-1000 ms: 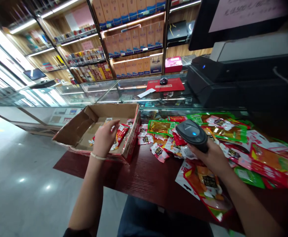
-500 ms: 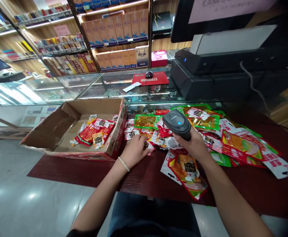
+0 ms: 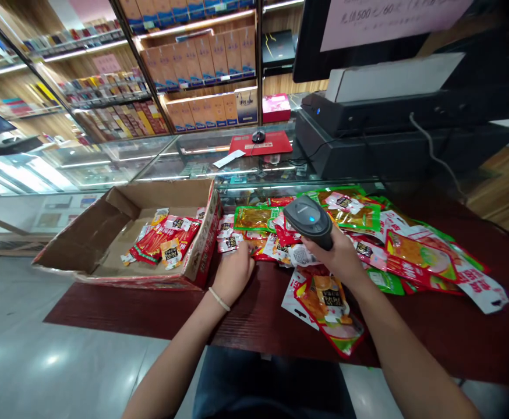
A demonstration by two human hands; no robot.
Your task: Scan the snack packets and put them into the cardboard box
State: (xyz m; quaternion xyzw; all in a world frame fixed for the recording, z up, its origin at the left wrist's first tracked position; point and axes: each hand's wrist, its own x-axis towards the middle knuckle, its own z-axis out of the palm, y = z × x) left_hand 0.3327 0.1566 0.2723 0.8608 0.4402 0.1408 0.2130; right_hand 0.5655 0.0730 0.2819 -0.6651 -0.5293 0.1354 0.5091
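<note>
My right hand [image 3: 339, 256] is wrapped round the grip of a black barcode scanner [image 3: 309, 216], whose top shows a lit blue light. The scanner is held over a heap of snack packets. My left hand [image 3: 233, 272] rests on the wooden board with its fingers curled; what lies in or under them is hidden. Just beyond its fingertips is a small white-and-pink packet [image 3: 229, 243]. A green-edged snack packet [image 3: 254, 218] lies behind that. Closer to me, below the scanner, an orange sachet [image 3: 331, 294] rests on a larger red-edged packet [image 3: 346, 334].
An open cardboard box [image 3: 127, 278] holding several red and orange packets stands left on the dark red board [image 3: 254, 317]. Behind it are a glass counter [image 3: 158, 166], a mouse [image 3: 258, 137] on a red mat [image 3: 276, 144], and black checkout equipment [image 3: 368, 145] at right.
My left hand has drawn slightly left and its fingers have curled in; the pinkish packet under its fingertips is out of sight. My right hand still holds the scanner. The view has shifted slightly.
</note>
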